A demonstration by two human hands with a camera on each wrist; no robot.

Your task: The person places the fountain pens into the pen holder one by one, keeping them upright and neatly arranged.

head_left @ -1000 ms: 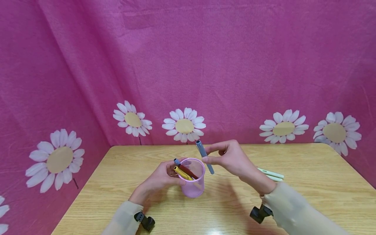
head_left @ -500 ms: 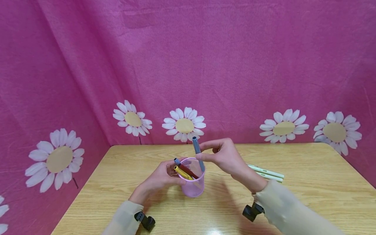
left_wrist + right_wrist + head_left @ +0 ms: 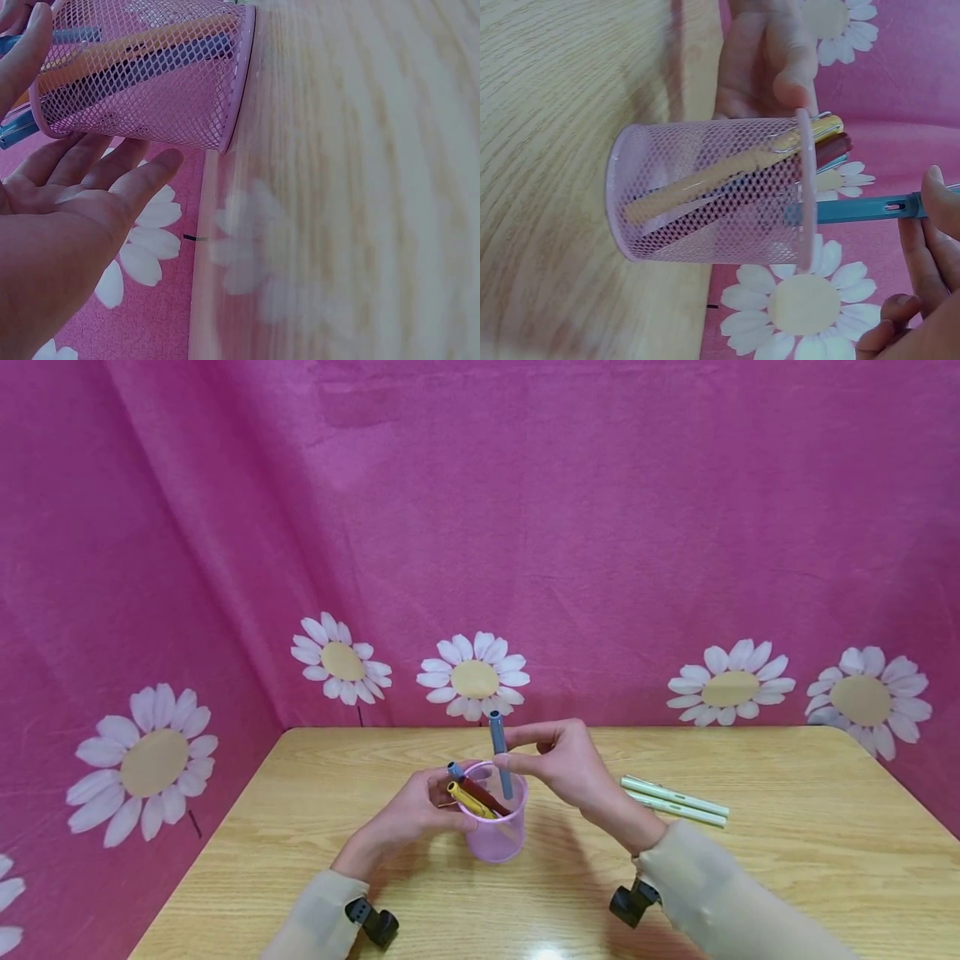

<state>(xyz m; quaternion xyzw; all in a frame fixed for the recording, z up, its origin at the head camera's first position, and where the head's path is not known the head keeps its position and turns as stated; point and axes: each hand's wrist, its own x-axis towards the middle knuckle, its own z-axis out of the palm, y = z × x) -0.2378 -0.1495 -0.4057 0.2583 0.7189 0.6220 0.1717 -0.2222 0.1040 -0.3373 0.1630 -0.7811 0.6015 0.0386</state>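
A pink mesh pen cup (image 3: pixel 497 845) stands upright on the table, steadied by my left hand (image 3: pixel 411 814), whose fingers and thumb curve round its left side near the rim. Inside lean a yellow pen (image 3: pixel 471 800), a dark red pen (image 3: pixel 486 795) and a blue pen (image 3: pixel 454 770). My right hand (image 3: pixel 573 768) pinches a blue-grey pen (image 3: pixel 497 735) between thumb and fingers, nearly upright over the cup. In the right wrist view, the lower end of this blue-grey pen (image 3: pixel 862 210) is just inside the rim, seen through the mesh.
Two pale green pens (image 3: pixel 675 795) lie side by side on the wooden table (image 3: pixel 795 860), right of the right hand. A magenta cloth (image 3: pixel 600 527) with white daisies hangs behind the table and along its left side.
My right hand has moved left with the blue-grey pen, bringing its lower end from beside the cup to inside the rim and turning it more upright. The left hand stays on the cup.
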